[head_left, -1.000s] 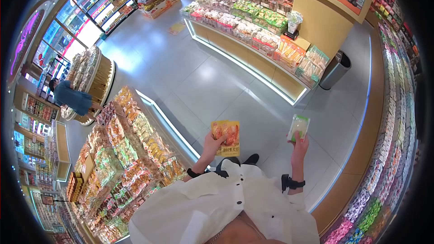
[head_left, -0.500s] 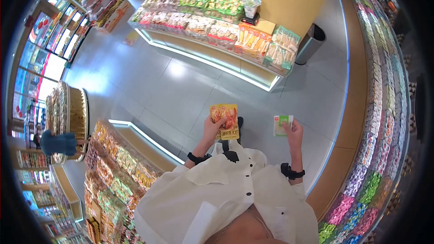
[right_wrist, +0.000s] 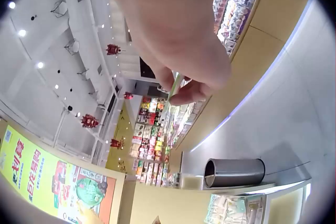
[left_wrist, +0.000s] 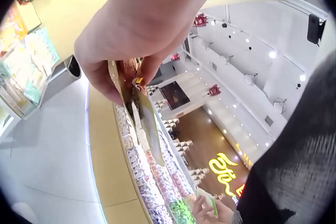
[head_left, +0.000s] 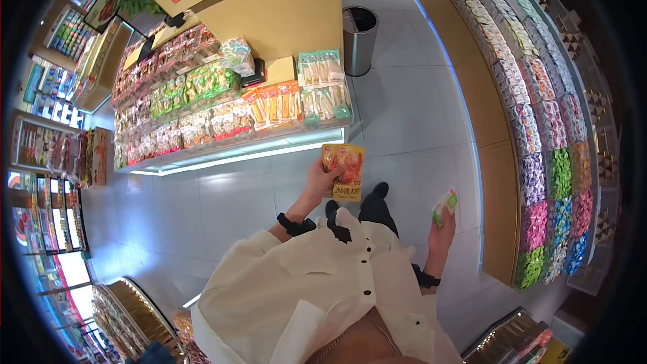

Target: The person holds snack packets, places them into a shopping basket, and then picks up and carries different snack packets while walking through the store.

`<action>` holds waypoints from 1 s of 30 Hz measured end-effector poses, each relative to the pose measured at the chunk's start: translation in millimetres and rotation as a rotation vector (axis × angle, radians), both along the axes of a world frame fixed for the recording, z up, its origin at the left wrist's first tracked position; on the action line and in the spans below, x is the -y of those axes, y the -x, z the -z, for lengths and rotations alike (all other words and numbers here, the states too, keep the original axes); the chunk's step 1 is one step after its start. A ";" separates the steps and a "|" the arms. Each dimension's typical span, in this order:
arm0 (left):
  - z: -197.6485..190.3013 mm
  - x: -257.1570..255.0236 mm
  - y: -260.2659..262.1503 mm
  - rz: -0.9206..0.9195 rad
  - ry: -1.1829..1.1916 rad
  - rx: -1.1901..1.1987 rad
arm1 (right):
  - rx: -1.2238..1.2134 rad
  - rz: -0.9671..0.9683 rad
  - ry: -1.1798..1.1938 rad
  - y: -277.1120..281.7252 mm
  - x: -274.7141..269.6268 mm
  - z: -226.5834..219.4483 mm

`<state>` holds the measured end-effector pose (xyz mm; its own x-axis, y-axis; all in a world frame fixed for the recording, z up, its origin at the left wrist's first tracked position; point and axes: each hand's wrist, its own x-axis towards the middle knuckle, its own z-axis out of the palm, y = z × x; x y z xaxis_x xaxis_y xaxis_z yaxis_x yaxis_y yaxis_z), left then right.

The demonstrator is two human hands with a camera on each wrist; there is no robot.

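My left hand (head_left: pixel 321 182) grips yellow snack packets (head_left: pixel 348 174), two overlapping, in front of my body, the thumb across the printed front. From the left wrist view, these packets (left_wrist: pixel 151 132) appear nearly edge-on between thumb and fingers. Out to the right, lower than the left one, my right hand (head_left: pixel 441 230) pinches a small white-and-green packet (head_left: pixel 444 206), tilted so its face is narrow in the head view. Only a thin green edge of this packet (right_wrist: pixel 176 87) shows below the right hand (right_wrist: pixel 178 40) in the right wrist view. A wide gap separates the hands.
A lit counter (head_left: pixel 236 152) of bagged snacks stands ahead to the left. Beside its end is a metal trash bin (head_left: pixel 359 47). Along the right curves a long candy display (head_left: pixel 532 114) with a wooden base (head_left: pixel 495 182). Grey tiled floor (head_left: pixel 418 104) runs between them.
My view and body have turned right; the near left snack display has mostly left the frame. Both hands keep their packets. The right packet has tilted from face-on to nearly edge-on.
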<state>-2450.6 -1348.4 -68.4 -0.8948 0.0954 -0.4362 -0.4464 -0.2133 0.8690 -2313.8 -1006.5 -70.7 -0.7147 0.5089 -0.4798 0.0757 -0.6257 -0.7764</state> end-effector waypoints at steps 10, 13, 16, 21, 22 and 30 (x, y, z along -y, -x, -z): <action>6.3 -112.1 118.9 0.077 -0.002 0.023 | -0.155 0.381 0.162 162.5 -125.5 43.9; 5.5 -141.2 162.8 -0.014 0.071 0.044 | -0.067 0.343 0.066 252.7 -150.3 21.0; -3.3 -171.3 206.5 -0.077 0.045 -0.016 | -0.056 0.078 -0.118 335.2 -160.1 -12.5; 15.7 -199.4 266.9 -0.130 0.082 0.054 | 0.013 -0.510 -0.646 436.0 -169.0 -26.0; 17.8 -206.7 280.5 -0.155 0.058 0.030 | -0.072 -0.528 -0.556 453.1 -170.4 -34.6; 35.5 -289.9 434.9 -0.127 -0.003 -0.015 | 0.001 -0.405 -0.154 562.4 -228.4 -5.9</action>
